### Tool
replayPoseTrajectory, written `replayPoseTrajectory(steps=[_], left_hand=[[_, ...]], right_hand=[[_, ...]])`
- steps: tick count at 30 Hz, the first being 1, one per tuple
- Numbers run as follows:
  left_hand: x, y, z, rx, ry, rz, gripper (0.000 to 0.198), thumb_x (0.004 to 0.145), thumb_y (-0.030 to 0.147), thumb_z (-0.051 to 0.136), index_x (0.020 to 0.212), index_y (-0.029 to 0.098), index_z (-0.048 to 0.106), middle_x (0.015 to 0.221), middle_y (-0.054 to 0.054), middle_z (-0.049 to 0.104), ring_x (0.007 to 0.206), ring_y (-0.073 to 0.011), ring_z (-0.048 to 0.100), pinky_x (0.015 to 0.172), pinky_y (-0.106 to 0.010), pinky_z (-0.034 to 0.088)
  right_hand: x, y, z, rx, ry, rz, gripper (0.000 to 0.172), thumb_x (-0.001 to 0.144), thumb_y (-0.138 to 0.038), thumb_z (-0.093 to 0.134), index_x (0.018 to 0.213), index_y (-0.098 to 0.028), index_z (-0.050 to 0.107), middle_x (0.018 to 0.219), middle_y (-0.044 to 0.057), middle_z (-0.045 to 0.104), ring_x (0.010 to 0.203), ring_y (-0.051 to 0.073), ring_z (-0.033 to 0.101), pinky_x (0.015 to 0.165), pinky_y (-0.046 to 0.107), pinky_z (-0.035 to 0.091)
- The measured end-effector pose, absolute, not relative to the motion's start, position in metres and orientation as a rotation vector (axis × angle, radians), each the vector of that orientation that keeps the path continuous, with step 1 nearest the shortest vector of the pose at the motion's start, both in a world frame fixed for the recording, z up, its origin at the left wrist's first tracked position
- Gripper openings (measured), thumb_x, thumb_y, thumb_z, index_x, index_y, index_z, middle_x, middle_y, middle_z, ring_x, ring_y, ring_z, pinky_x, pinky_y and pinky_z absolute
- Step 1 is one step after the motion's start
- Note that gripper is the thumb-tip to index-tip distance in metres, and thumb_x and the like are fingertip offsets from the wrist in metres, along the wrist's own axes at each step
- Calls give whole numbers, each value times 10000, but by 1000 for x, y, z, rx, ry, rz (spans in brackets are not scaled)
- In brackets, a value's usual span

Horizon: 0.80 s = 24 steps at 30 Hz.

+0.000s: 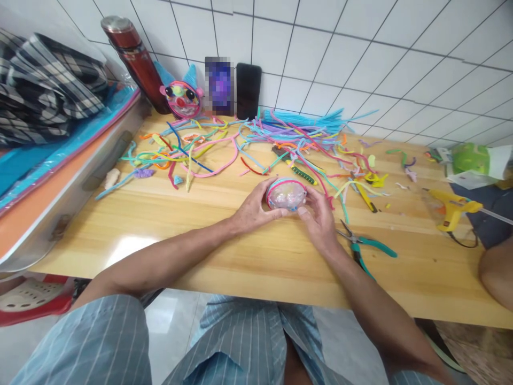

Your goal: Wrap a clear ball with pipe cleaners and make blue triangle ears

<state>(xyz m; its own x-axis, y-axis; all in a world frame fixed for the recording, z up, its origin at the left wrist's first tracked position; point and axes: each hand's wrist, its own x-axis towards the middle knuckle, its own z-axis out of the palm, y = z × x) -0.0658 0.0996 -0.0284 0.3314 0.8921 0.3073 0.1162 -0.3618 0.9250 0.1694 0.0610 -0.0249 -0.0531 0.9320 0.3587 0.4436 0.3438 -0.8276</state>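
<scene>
A clear, rounded plastic container with a pink pipe-cleaner band round its edge is held between my two hands, just above or on the wooden table. My left hand wraps its left side, the thumb along the lower front. From the right, my right hand grips the other side, its thumb near the bottom edge. Small colourful bits show through the plastic. Right behind it lies a green-and-black handled tool. Pliers with teal handles rest open beside my right wrist.
Loose pipe cleaners spread across the back of the table. A finished-looking face figure, a red thermos and a black phone stand by the tiled wall. A yellow glue gun lies right; a clear bin borders the left.
</scene>
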Motion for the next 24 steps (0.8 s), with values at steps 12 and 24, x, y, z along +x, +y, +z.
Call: replayPoseTrajectory(steps=[12, 24], left_hand=[[-77, 101, -24, 1717, 983, 1238, 813, 996, 731, 654, 1628, 271, 430, 1655, -178, 530, 1513, -344, 545, 1273, -564, 449], [-85, 71, 8, 2131, 607, 1461, 793, 997, 585, 721, 1697, 367, 419, 1703, -136, 501, 1575, -393, 491, 1327, -616, 383]], right_hand=[[169, 49, 0, -1157, -1385, 334, 187, 1025, -355, 608, 932, -291, 758, 885, 34, 747, 842, 247, 712, 780, 433, 613], [154, 34, 23, -855, -1895, 246, 276, 968, -164, 503, 824, -288, 703, 701, -3, 708, 598, 179, 664, 546, 343, 539]])
